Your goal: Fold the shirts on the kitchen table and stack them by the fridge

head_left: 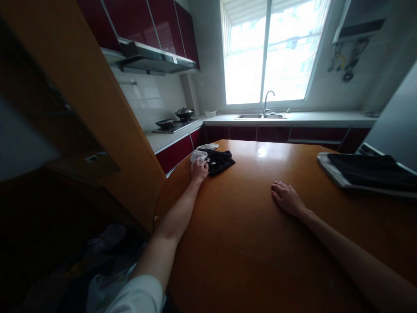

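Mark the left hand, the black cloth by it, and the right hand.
left hand point(199, 170), head view, back of hand
black cloth point(223, 160), head view, middle of bundle
right hand point(287, 198), head view, back of hand

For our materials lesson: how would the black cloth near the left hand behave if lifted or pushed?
The black cloth lies crumpled in soft folds, so it would probably droop when lifted. Pushed on the glossy table, it would likely slide and bunch, not roll.
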The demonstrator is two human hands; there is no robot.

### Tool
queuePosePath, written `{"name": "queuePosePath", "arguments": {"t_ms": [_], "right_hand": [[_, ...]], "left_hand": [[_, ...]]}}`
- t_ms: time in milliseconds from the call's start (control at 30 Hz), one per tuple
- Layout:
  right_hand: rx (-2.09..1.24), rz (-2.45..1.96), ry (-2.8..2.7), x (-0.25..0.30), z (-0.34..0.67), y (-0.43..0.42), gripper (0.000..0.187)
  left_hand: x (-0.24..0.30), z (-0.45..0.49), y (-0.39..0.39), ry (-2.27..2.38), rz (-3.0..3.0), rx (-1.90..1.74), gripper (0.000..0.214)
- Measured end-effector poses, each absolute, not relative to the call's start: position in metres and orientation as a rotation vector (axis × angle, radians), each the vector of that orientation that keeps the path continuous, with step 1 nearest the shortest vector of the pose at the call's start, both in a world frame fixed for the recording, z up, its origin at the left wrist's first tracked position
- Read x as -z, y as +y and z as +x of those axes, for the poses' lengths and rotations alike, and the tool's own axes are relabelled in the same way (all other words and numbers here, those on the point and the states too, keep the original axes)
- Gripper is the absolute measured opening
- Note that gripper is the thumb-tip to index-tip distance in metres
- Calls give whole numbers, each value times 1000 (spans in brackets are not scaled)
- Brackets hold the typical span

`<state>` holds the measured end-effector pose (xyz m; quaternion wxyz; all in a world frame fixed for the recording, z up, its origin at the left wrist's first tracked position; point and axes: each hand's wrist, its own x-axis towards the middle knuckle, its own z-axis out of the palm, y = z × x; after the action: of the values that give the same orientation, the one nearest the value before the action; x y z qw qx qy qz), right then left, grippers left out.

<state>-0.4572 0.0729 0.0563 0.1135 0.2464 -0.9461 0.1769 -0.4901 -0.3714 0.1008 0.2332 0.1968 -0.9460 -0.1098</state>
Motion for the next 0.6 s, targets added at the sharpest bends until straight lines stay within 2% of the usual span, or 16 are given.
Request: {"name": "queuePosePath", "arguments": {"t_ms": [333,433,600], "right_hand": [[-541,723,-2751,-52,-460,73,39],[-528,714,-2756,-53,-459,73,38],[-521,703,-2769,-55,-458,73,39]], "left_hand": [[-102,-470,-397,-2407,901,276,38],[-101,-476,-377,-2426,624,250,41],[-91,-494,-338,-2800,205,308,51]]}}
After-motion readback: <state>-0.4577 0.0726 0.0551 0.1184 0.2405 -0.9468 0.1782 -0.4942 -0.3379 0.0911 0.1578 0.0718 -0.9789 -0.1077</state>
